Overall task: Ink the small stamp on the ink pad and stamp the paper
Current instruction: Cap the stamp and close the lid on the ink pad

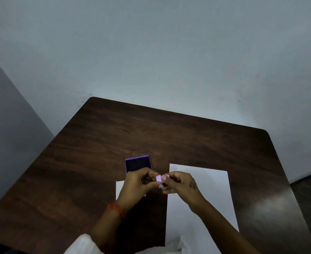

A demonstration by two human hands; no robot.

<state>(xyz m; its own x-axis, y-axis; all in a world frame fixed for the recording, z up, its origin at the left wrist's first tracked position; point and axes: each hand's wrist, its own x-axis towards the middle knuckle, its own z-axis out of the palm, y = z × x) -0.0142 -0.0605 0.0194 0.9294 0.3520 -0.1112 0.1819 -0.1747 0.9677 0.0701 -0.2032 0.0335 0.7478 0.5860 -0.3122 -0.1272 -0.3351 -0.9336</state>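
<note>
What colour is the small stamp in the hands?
Light purple; the stamp is pinched between both hands' fingers, clearest in the head view.

table (pixel 169 136): dark brown wood grain, rounded corners | wall (pixel 151 52): pale grey-blue, small dark specks | small white card (pixel 119 189): flat on table, partly hidden
</note>
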